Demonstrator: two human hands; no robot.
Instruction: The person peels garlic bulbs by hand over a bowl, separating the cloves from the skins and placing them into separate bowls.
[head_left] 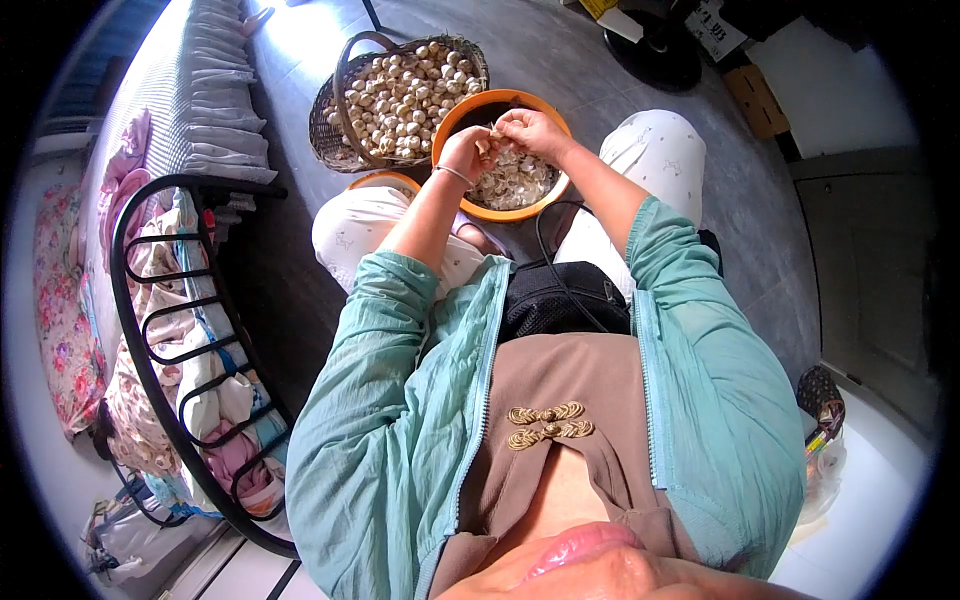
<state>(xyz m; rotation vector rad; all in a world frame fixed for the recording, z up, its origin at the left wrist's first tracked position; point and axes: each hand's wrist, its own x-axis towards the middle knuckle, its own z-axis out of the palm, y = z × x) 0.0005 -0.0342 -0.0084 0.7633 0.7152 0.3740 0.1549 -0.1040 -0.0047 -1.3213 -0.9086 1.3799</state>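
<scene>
Left hand (467, 155), right hand (534, 133): I have fingers pinching one pale piece (496, 134)
Basin (563, 107): one, papery flakes (515, 184) toward near rim
Basket (327, 137): one, woven

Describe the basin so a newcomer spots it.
From the black bed rail at picture left, go up and right to the wicker basket of pale bulbs. The basin is just right of it, under the left hand and right hand. Unlike the partly hidden orange-rimmed container by the left knee, its orange rim shows nearly whole, around papery flakes.
</scene>
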